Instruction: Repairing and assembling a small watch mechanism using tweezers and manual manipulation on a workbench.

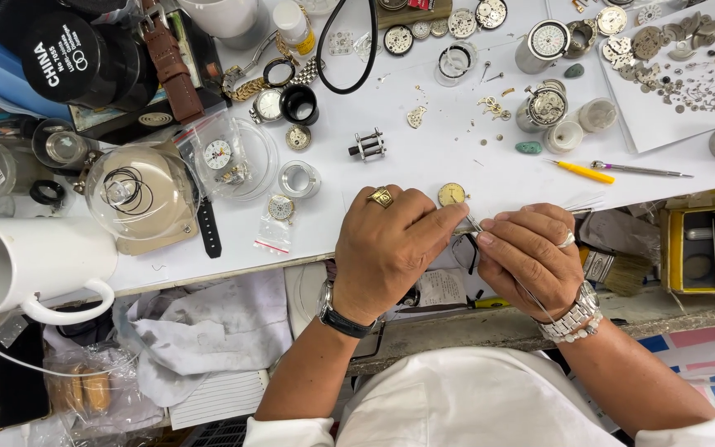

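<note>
My left hand (pixel 386 248), with a gold ring and a dark-strapped wristwatch, is curled over the front edge of the white worktable (pixel 424 157). Its fingertips press on something small that I cannot make out, just below a round gold-coloured watch dial (pixel 451 194). My right hand (pixel 531 252), wearing a ring and a metal bracelet watch, pinches thin metal tweezers (pixel 472 222) whose tips point up-left toward that dial. The two hands almost touch at the fingertips.
Watch movements, dials and tiny parts lie scattered across the back right (pixel 672 66). A yellow-handled tool (pixel 583 171) and a grey one (pixel 639 170) lie right of the hands. Left stand a clear dome (pixel 138 192), a white jug (pixel 18 265), small bags and a brown strap (pixel 171 62).
</note>
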